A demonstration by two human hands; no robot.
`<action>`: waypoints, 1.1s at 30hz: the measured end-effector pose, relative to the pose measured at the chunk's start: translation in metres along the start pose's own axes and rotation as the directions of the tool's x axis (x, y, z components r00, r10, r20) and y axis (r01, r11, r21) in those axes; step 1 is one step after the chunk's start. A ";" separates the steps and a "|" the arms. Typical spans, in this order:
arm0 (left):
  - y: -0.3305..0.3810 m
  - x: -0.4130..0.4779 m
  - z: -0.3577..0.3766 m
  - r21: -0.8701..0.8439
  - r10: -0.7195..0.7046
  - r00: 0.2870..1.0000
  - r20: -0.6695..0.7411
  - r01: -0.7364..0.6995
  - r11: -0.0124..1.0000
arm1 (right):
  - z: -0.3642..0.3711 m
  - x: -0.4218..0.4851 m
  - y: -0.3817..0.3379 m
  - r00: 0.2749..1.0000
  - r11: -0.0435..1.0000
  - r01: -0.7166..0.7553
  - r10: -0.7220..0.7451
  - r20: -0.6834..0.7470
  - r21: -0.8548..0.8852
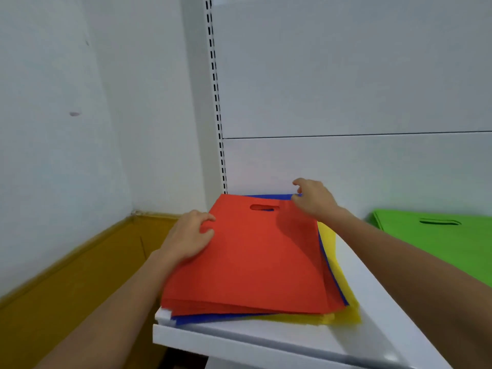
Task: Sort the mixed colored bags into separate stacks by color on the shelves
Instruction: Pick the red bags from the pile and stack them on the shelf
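A mixed stack of flat bags is lying on a white shelf (266,339), close to its 9 o'clock end and pushed back against the white back panel (346,75). A red bag (255,262) is sitting on top, its handle cut-out (264,208) pointing toward 12 o'clock. A blue bag (213,318) is peeking out beneath it along the 6 o'clock edge and again at the far corner, and a yellow bag (328,234) is fanning out below that, toward 3 and 5 o'clock.

The left hand (186,238) is resting on the red bag's 9 o'clock edge. Its fingers (206,217) are curling loosely, with the thumb and forefinger tips touching the red top face and a small gap between them; whether any finger is hooking under the edge cannot be told.

The right hand (315,199) is reaching across to the stack's 1 o'clock corner, the forearm passing over the yellow bag. Its fingers are bending down onto that corner while the thumb is standing up apart from them; whether they are pinching the red bag there cannot be told.

Well apart at 3 o'clock on the same shelf, a stack of green bags (439,243) is lying flat, handle slot toward the back panel. A slotted upright (215,97) is running up from the shelf's far 9 o'clock corner, beside a pale wall (66,129) with an ochre band (66,288) below it.
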State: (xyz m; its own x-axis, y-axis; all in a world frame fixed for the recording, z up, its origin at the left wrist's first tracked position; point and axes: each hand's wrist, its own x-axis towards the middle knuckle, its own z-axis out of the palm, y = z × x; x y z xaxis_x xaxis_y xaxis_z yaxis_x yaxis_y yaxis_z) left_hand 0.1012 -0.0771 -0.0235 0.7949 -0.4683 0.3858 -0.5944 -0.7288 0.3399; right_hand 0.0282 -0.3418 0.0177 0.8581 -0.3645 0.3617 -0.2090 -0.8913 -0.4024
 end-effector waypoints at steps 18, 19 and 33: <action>-0.011 -0.009 0.021 -0.039 -0.142 0.990 0.020 0.143 0.989 | 0.039 -0.090 -0.023 0.868 0.855 -0.496 0.488 -0.089 -0.149; -0.009 -0.011 0.024 -0.001 -0.147 0.989 -0.015 0.147 0.989 | 0.045 -0.093 -0.023 0.865 0.854 -0.501 0.485 -0.131 -0.145; -0.006 -0.019 0.033 -0.147 -0.205 0.973 -0.111 0.188 0.971 | 0.053 -0.093 -0.011 0.858 0.886 -0.462 0.430 -0.282 -0.053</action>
State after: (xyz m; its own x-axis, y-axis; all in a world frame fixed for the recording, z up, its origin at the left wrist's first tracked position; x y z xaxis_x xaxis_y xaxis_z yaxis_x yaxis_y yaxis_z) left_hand 0.0934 -0.0798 -0.0611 0.8812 -0.2509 0.4006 -0.4459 -0.7224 0.5284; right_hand -0.0245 -0.2839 -0.0566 0.5137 -0.7721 0.3742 -0.6058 -0.6352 -0.4791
